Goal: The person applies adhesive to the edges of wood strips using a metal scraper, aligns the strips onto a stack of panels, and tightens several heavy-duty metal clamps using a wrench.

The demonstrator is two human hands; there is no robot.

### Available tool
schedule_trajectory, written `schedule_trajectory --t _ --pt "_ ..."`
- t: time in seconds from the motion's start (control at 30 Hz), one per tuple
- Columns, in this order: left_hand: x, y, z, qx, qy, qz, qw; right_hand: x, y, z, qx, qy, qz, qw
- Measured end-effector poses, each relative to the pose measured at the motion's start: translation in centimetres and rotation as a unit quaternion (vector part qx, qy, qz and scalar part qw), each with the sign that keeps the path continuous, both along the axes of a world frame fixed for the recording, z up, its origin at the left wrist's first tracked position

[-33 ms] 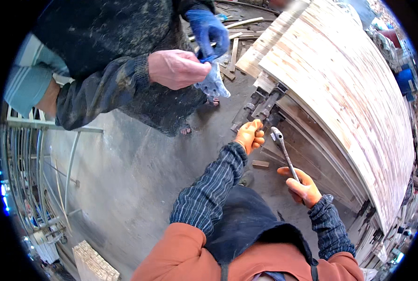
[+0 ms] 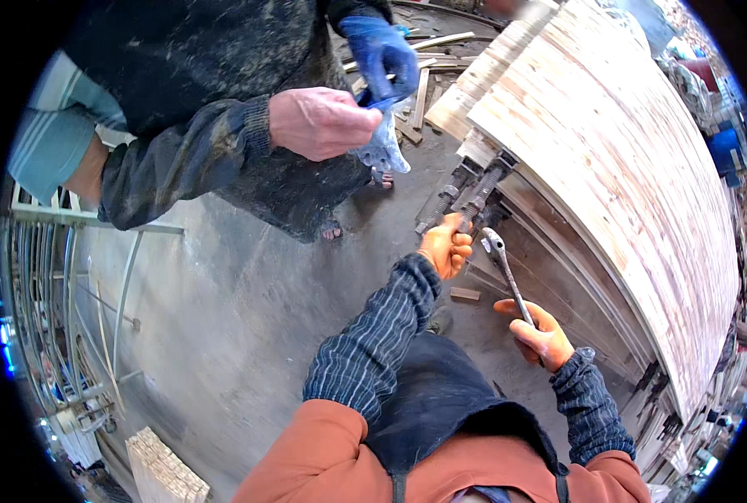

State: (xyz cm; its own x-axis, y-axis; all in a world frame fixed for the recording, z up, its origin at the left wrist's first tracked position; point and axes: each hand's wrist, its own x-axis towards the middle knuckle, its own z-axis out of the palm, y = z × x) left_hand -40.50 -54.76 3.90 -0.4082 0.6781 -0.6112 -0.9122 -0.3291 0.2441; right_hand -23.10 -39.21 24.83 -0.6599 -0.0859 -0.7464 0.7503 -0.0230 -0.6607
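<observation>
My left hand (image 2: 446, 248), in an orange glove, is closed around the near end of a threaded clamp screw (image 2: 479, 198). A second threaded screw (image 2: 445, 201) lies beside it on the left. Both stick out from under the edge of a stacked pale wood panel (image 2: 608, 168). My right hand (image 2: 544, 337), gloved in orange too, grips the handle of a metal ratchet wrench (image 2: 510, 275). The wrench's round head points up and away, just right of my left hand and apart from the screws.
Across from me at the left, a co-worker's bare hand (image 2: 323, 124) pulls at a blue glove (image 2: 377, 59) on the other hand. A small wood block (image 2: 465, 294) lies on the floor. Metal racking (image 2: 51, 293) stands far left; bundled wood strips (image 2: 164, 469) are at lower left.
My left fingers have curled a little more around the screw end. The co-worker's hands have shifted slightly to the right. My right hand and the wrench look the same.
</observation>
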Motion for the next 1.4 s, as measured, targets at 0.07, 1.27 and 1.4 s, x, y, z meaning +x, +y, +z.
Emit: schedule_trajectory --t 0.07,1.27,1.4 --pt "1.3 -3.5 -3.2 0.136 -0.086 0.022 0.987 -1.3 -1.0 -0.6 -0.006 -0.001 0.032 0.999" --pt "-2.4 -2.3 -3.8 -0.239 0.263 0.03 0.934 -11.7 0.8 -10.5 0.161 -0.044 0.206 0.964" --pt "-3.1 -2.5 -3.8 -0.177 0.16 0.045 0.97 -12.9 1.0 -5.5 -0.056 -0.161 0.116 0.979"
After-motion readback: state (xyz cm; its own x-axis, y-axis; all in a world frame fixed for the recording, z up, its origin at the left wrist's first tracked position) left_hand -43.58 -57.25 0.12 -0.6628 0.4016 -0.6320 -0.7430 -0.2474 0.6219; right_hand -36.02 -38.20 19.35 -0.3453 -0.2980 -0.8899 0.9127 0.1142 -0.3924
